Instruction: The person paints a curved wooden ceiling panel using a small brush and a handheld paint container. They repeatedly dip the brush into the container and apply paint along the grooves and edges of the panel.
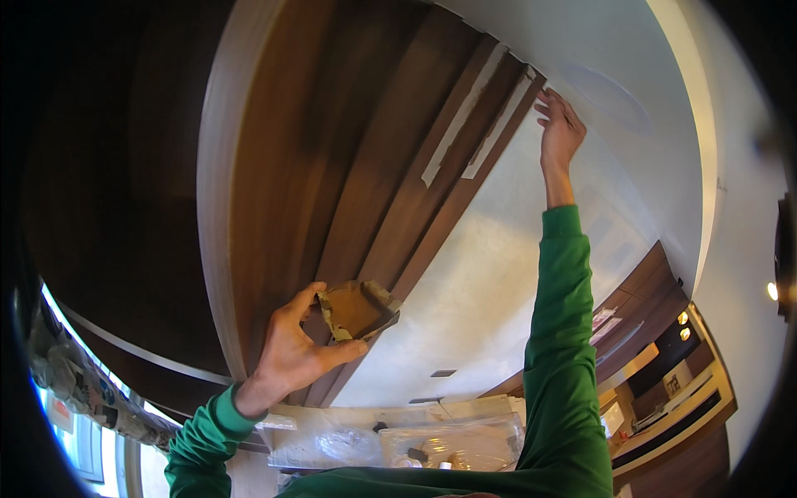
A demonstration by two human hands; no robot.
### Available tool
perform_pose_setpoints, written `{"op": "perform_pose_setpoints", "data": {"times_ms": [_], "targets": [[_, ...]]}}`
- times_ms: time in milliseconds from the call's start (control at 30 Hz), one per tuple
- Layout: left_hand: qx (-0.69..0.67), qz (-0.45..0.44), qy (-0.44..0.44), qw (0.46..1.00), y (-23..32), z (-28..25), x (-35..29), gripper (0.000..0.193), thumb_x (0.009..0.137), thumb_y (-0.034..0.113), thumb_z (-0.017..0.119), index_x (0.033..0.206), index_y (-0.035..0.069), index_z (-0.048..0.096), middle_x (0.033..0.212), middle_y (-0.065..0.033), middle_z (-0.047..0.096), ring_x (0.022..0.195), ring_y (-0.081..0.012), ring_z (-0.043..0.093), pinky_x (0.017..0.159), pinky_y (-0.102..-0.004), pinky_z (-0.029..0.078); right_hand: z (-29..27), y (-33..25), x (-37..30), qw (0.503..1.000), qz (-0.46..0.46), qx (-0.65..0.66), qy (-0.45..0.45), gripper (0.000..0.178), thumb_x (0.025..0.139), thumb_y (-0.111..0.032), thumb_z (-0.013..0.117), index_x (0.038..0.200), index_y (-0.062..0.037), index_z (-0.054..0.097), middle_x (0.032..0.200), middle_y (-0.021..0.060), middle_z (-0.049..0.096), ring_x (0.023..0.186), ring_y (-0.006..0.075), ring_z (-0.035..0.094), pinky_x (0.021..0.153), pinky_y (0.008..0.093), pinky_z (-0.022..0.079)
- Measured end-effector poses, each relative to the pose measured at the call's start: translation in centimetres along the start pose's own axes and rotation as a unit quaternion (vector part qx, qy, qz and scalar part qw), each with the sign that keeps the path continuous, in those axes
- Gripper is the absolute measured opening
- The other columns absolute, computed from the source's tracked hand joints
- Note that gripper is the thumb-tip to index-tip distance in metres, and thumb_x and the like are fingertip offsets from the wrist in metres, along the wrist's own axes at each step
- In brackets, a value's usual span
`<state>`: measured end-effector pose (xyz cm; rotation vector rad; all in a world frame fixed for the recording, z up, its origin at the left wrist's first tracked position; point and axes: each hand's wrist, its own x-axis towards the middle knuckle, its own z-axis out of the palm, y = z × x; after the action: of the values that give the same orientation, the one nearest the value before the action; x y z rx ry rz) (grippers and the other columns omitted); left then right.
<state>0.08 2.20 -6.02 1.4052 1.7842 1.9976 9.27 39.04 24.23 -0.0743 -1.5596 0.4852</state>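
Note:
My left hand (pixel 286 353) grips a small, torn-edged cardboard box (pixel 357 307) between thumb and fingers. Its open side faces me, and the inside is plain brown. My right arm reaches far up, and my right hand (pixel 563 133) is at the upper end of a brown wood-grain strip (pixel 506 137). The fingers there are apart, with their tips beside the strip's edge; nothing shows in them. Whether they touch the strip I cannot tell. Two pale strips of tape or paper, one on this wood (pixel 496 129) and one beside it (pixel 465 116), run lengthwise.
Stepped brown panels (pixel 332 166) rise on the left beside a pale curved edge (pixel 220 166). A white wall (pixel 465 282) lies beyond my arms. Below is a plastic-covered surface (pixel 465 444) with objects under the film. Shelving (pixel 677 407) stands at the lower right.

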Motion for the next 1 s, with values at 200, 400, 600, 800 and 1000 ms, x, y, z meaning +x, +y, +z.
{"op": "perform_pose_setpoints", "data": {"times_ms": [200,400,600,800,1000], "targets": [[-0.016,-0.013,0.013,1.000,-0.3,0.0,-0.3,0.090,0.063,0.027,0.095,0.134,-0.010,0.054,0.107,-0.0173,0.071,0.103,-0.0219,0.066,0.093,-0.0361,0.050,-4.0,-0.9,-6.6,0.999,0.024,0.016,-0.014,0.037,0.098,-0.027,0.062,0.121,0.0017,0.069,0.107,0.0133,0.076,0.096,0.0204,0.072,0.079,0.0300,0.053],[-0.020,0.004,0.017,1.000,-0.5,0.0,-0.3,0.089,0.064,0.027,0.094,0.133,-0.010,0.054,0.107,-0.0171,0.071,0.103,-0.0216,0.066,0.093,-0.0354,0.050,-9.6,-4.6,-17.6,0.991,0.093,0.033,-0.093,0.032,0.099,-0.018,0.058,0.117,0.0063,0.069,0.101,0.0183,0.075,0.093,0.0237,0.072,0.077,0.0317,0.054],[-0.021,-0.007,0.007,1.000,-0.5,-0.1,-0.3,0.089,0.063,0.027,0.094,0.134,-0.010,0.054,0.109,-0.0165,0.072,0.102,-0.0215,0.067,0.095,-0.0369,0.050,-12.8,-8.1,-23.1,0.970,0.189,0.090,-0.123,0.030,0.098,-0.014,0.057,0.116,0.0076,0.068,0.099,0.0192,0.075,0.091,0.0254,0.072,0.075,0.0321,0.054],[-0.013,-0.021,-0.007,1.000,0.0,0.0,0.0,0.088,0.065,0.026,0.094,0.134,-0.010,0.054,0.111,-0.0145,0.072,0.104,-0.0209,0.067,0.097,-0.0381,0.049,-13.9,-9.6,-27.1,0.958,0.232,0.126,-0.117,0.030,0.098,-0.013,0.056,0.117,0.0073,0.068,0.099,0.0198,0.075,0.088,0.0255,0.071,0.076,0.0335,0.053],[0.007,0.011,-0.028,1.000,0.3,0.2,0.4,0.090,0.064,0.026,0.095,0.135,-0.009,0.054,0.110,-0.0157,0.072,0.106,-0.0217,0.067,0.098,-0.0387,0.050,-14.4,-9.1,-30.5,0.941,0.290,0.148,-0.090,0.030,0.097,-0.013,0.059,0.117,0.0079,0.068,0.100,0.0200,0.075,0.088,0.0252,0.071,0.076,0.0338,0.053]]}}
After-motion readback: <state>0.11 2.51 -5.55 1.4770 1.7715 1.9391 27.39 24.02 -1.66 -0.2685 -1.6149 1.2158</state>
